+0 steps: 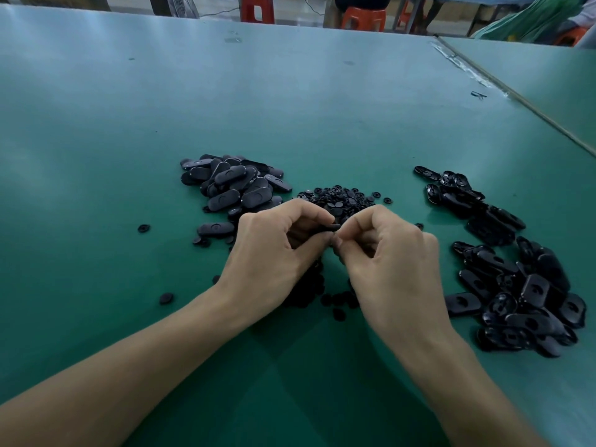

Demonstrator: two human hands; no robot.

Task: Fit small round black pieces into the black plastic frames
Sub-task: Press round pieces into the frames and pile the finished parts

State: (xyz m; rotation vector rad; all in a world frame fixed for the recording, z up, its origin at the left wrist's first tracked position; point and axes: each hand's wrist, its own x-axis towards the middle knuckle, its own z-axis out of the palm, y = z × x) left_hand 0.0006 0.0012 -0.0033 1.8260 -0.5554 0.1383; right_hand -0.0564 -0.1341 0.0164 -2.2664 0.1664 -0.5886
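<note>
**Part pinched between both hands, just nearer than the round-piece heap**

Table (pixel 290 101), green, carries everything. The left hand (pixel 274 246) and right hand (pixel 387 253) meet at its middle, fingers curled, fingertips of both pinching one black part (pixel 332 228). What shows of it runs sideways from hand to hand, equally near both. I cannot tell whether it is a frame, a round piece or both together.

The frames lie in two heaps, too many to count: the right frame heap (pixel 522 301) stretches back along the right hand's side, and the left frame heap (pixel 232 188) sits beyond the left hand.

One round-piece heap (pixel 342 198) lies straight ahead of the fingertips, and more round pieces lie under the wrists. Two stray round pieces (pixel 144 228) lie well apart to the left.
</note>
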